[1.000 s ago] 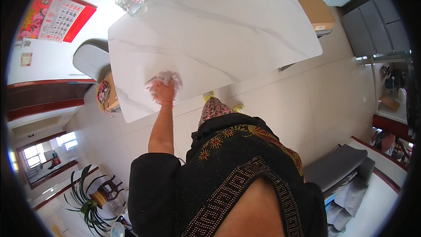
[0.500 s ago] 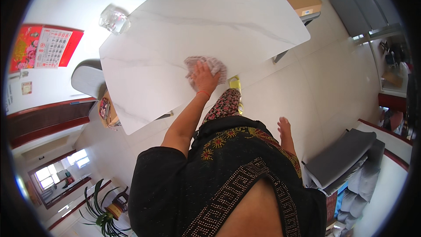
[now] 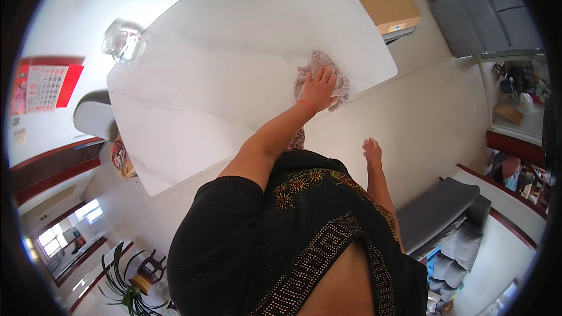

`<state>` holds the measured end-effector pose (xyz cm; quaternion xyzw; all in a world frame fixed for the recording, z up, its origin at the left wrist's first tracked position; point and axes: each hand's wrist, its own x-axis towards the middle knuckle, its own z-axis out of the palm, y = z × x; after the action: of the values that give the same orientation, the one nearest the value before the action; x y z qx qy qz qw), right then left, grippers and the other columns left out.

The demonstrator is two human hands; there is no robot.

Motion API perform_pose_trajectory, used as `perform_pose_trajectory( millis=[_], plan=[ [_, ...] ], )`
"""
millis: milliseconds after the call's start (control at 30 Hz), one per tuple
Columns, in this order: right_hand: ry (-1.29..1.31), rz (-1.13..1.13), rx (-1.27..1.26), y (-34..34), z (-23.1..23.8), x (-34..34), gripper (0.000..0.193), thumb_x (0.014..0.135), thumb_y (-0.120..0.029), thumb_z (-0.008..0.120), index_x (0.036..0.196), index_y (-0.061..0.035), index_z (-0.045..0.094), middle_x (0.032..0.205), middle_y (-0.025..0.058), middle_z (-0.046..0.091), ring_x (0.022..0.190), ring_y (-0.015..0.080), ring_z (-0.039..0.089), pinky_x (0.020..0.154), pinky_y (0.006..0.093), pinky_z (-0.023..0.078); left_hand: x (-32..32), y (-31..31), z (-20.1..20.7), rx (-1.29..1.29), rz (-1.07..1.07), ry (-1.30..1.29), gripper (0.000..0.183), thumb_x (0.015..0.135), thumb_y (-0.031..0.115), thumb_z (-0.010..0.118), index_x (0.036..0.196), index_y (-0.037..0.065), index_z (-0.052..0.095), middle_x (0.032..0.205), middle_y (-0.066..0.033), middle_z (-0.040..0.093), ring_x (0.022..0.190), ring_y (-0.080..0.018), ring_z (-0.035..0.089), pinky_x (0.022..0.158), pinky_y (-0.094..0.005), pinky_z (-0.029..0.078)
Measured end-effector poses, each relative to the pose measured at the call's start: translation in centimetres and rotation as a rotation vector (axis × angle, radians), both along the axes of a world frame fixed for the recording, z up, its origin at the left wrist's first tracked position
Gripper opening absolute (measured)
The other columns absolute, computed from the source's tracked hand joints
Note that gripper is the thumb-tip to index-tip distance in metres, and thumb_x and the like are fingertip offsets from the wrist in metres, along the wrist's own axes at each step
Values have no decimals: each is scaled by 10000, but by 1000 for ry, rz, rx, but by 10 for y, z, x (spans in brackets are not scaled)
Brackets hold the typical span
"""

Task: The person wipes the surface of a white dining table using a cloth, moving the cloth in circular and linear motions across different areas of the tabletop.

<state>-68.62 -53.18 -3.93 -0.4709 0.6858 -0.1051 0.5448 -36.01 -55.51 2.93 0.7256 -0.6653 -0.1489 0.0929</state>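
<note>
A crumpled pinkish-brown checked cloth (image 3: 341, 89) lies on the white marble-patterned table (image 3: 193, 99), close to the edge on my side, toward the right corner. My left hand (image 3: 319, 89), with a thin red cord at its wrist, presses down on the cloth and grips it against the tabletop. Out to the right, over the floor, my right hand (image 3: 372, 153) hangs in the air away from the table. Nothing shows in it, and its fingers are loosely bent.
A clear glass jar (image 3: 124, 42) stands at the table's far left. Grey chairs stand around the table, one at the left (image 3: 93, 116); a cardboard box (image 3: 386, 9) rests on another at the upper right. A grey sofa (image 3: 439, 213) is at lower right, a potted plant (image 3: 139, 284) at lower left.
My left hand has slid the cloth rightward across the table toward its right corner. My right arm is stretched a little farther forward. The whole view has shifted somewhat.
</note>
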Motion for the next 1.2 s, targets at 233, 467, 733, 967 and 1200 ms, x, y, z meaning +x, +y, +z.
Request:
perform_pose_trajectory(
  millis=[233, 467, 733, 967, 1200],
  plan=[
    [-77, 46, -146, -88, 42, 71, 577, 882, -292, 582, 1350, 9, 427, 1188, 100, 576, 1060, 174, 556, 867, 335, 438, 39, -85, -4, 42, 107, -46, 718, 812, 448, 619, 1381, 90, 367, 1498, -115, 276, 1394, -291, 227, 1075, -568, 224],
    [6, 145, -445, -93, 52, 116, 450, 897, -185, 544, 1269, 56, 470, 1253, 212, 548, 1142, 269, 548, 959, 353, 431, 168, -6, -9, 110, 816, -28, 747, 846, 493, 560, 1433, 108, 305, 1538, -94, 210, 1422, -273, 168, 1101, -568, 173],
    [143, 607, -911, -143, 51, 158, 667, 826, -234, 646, 1375, -7, 342, 1420, 231, 338, 1326, 345, 336, 1081, 439, 277, 115, 151, -21, 10, 939, -114, 844, 748, 490, 653, 1405, 74, 327, 1485, -148, 285, 1382, -330, 227, 1063, -584, 193],
    [626, 1044, -538, -157, 70, 170, 1055, 725, -597, 649, 1478, -65, 137, 1525, 246, 35, 1421, 388, 10, 1102, 586, 44, 47, 98, -2, 78, 514, -110, 784, 777, 494, 627, 1383, 72, 365, 1484, -152, 289, 1367, -321, 269, 1029, -577, 261],
    [651, 1148, -435, -166, 75, 166, 1110, 733, -665, 596, 1495, -75, 45, 1533, 254, -59, 1426, 385, -82, 1106, 574, -12, 39, -30, 14, -33, 93, -73, 606, 809, 412, 627, 1288, 88, 448, 1467, -137, 321, 1356, -304, 297, 1019, -552, 291]
  ],
)
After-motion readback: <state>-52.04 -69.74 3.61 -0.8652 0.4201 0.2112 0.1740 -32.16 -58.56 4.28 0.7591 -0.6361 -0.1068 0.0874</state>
